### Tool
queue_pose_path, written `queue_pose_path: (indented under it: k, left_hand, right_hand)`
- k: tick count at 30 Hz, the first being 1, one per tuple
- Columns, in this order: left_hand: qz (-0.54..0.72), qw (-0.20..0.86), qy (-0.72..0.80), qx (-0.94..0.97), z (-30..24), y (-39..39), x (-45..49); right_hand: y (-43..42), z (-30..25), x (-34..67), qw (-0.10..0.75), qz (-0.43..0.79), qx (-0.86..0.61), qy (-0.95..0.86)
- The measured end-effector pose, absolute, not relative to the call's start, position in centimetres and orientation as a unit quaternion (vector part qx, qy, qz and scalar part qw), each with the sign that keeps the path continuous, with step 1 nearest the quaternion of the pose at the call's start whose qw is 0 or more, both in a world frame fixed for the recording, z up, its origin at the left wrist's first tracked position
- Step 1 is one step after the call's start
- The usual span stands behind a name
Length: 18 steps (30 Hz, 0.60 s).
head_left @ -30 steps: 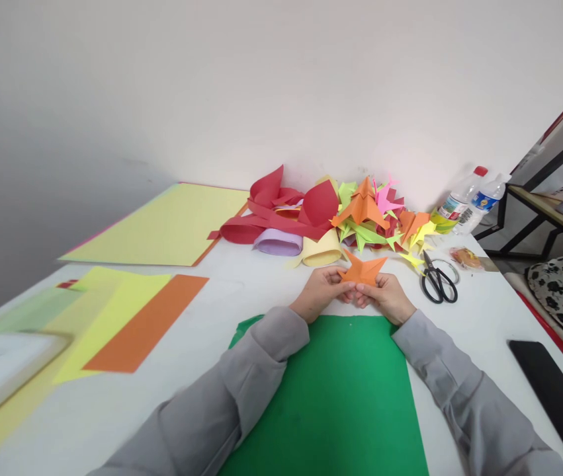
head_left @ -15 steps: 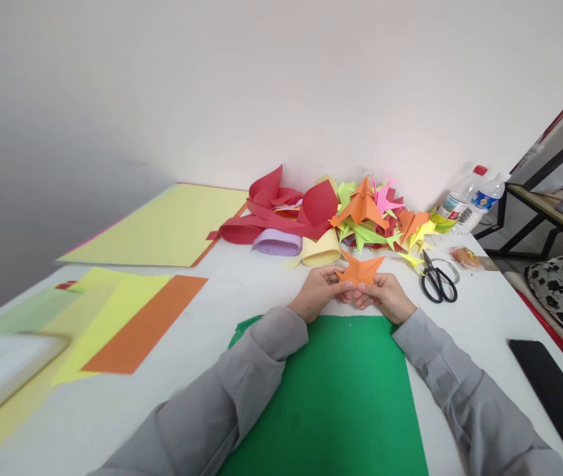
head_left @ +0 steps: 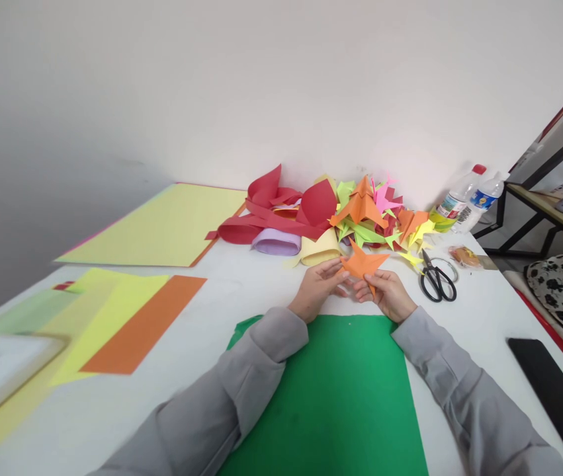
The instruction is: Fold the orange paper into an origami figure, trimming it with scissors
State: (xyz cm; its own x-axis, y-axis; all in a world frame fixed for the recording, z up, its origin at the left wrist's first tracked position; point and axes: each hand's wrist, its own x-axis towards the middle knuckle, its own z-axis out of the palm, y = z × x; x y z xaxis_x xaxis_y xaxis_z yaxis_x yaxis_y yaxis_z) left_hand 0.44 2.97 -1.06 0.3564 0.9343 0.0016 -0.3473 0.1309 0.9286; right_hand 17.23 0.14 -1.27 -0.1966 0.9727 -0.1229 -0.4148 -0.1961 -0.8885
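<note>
An orange folded-paper star [head_left: 364, 260] is held up above the table, just beyond the far edge of a green sheet [head_left: 345, 390]. My right hand [head_left: 389, 292] pinches its lower point between thumb and fingers. At the star's left point, the fingers of my left hand [head_left: 318, 288] are closed on the paper, thumb in front. Both forearms rest either side of the green sheet. Right behind the star lies a pale yellow paper loop [head_left: 319, 250]. To the right of my hands are black-handled scissors [head_left: 438, 281].
A heap of folded-paper stars [head_left: 363, 205] and red paper loops [head_left: 271, 215] lines the wall. Two bottles [head_left: 464, 198] stand at back right. Left are a yellow sheet [head_left: 162, 221], an orange strip [head_left: 147, 324] and a white box [head_left: 3, 370]. A black flat object [head_left: 554, 396] lies right.
The star has turned and shifted slightly right and up. My right hand's grip has moved to its lower point, and my left thumb has drawn back to the left point.
</note>
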Motion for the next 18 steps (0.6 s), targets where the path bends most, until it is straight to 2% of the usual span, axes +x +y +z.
queue_pose_path:
  k: [18]
  left_hand:
    - [0.448,0.622,0.36,0.532,-1.22,2.85,0.33]
  right_hand:
    - [-0.13,-1.03,17.05,0.504,0.649,-0.393,-0.412]
